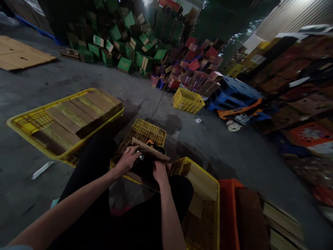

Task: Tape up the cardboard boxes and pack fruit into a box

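Observation:
My left hand (128, 159) and my right hand (159, 172) are down at a brown cardboard box (151, 150) that rests on an upturned yellow crate (142, 133) in front of my knees. The left hand's fingers curl over the box's near edge by a small shiny object; what they grip is too dark to name. The right hand presses closed against the box's dark underside. A black and orange thing (153, 144) lies just behind the box.
A yellow crate of flat cardboard pieces (66, 119) stands at my left. Another yellow crate (200, 194) and an orange crate (229, 208) stand at my right. Farther off are a yellow basket (187, 100), blue pallets (234, 92), and heaps of green (125, 38) and red boxes (192, 66).

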Demonstrator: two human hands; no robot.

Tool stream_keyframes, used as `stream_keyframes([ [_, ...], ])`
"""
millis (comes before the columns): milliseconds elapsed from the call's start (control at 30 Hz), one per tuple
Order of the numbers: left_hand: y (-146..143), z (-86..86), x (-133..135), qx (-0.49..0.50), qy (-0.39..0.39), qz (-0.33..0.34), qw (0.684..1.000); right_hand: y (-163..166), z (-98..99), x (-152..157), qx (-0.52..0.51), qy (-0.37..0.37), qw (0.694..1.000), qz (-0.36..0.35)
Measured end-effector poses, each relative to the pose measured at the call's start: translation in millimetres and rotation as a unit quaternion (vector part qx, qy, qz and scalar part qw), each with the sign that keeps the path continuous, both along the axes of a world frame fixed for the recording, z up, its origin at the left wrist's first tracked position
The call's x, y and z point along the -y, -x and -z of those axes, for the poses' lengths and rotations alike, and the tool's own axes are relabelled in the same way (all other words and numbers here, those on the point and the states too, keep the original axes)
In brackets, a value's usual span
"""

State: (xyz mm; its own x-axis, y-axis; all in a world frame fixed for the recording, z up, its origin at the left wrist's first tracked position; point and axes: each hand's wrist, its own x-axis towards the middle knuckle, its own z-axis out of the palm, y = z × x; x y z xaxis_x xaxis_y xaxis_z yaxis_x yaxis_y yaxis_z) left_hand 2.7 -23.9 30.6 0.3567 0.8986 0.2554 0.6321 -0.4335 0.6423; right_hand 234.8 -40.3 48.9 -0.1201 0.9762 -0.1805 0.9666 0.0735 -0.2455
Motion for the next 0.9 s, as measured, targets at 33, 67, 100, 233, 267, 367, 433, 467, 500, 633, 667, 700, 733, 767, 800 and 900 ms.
stream_keyframes([
  [33,-1,7.4,1,-0.012,0.017,0.002,1.0,3,1.3,3,0.027,0.018,0.999,-0.012],
  [67,-2,14.5,2,-0.021,0.032,-0.001,0.999,6,2.9,6,0.049,0.033,0.998,-0.018],
  [100,-4,20.6,2,-0.027,0.043,-0.006,0.999,9,4.7,8,0.069,0.045,0.996,-0.019],
  [233,-6,29.4,5,-0.035,0.065,-0.025,0.997,16,11.6,9,0.149,0.079,0.986,0.003],
  [267,-6,27.3,5,-0.032,0.066,-0.027,0.997,17,12.4,8,0.152,0.078,0.985,0.01],
  [367,-4,15.2,3,0.001,0.043,-0.014,0.999,19,12.0,4,0.162,0.065,0.985,0.014],
  [433,-1,6.6,1,0.041,0.012,0.001,0.999,20,10.8,3,0.169,0.052,0.984,0.014],
  [467,0,3.6,0,0.063,0.001,0.008,0.998,19,10.6,4,0.172,0.049,0.984,0.014],
  [500,1,1.8,-1,0.083,-0.003,0.016,0.996,19,10.9,5,0.175,0.05,0.983,0.013],
  [633,2,8.9,-3,0.132,0.052,0.077,0.987,19,15.7,11,0.171,0.065,0.983,0.002],
  [667,2,13.0,-2,0.134,0.069,0.09,0.984,20,16.6,12,0.169,0.066,0.983,0.007],
  [700,1,17.1,-2,0.135,0.083,0.098,0.983,21,17.0,12,0.167,0.065,0.984,0.015],
  [733,0,20.9,-2,0.136,0.093,0.1,0.981,22,16.7,12,0.166,0.063,0.984,0.025],
  [767,0,24.0,-2,0.14,0.098,0.098,0.98,22,15.6,11,0.164,0.06,0.984,0.033],
  [800,-1,26.3,-2,0.146,0.101,0.095,0.979,23,13.9,10,0.161,0.058,0.985,0.038],
  [900,-1,28.5,-4,0.166,0.101,0.095,0.976,18,6.1,8,0.141,0.046,0.988,0.046],
])
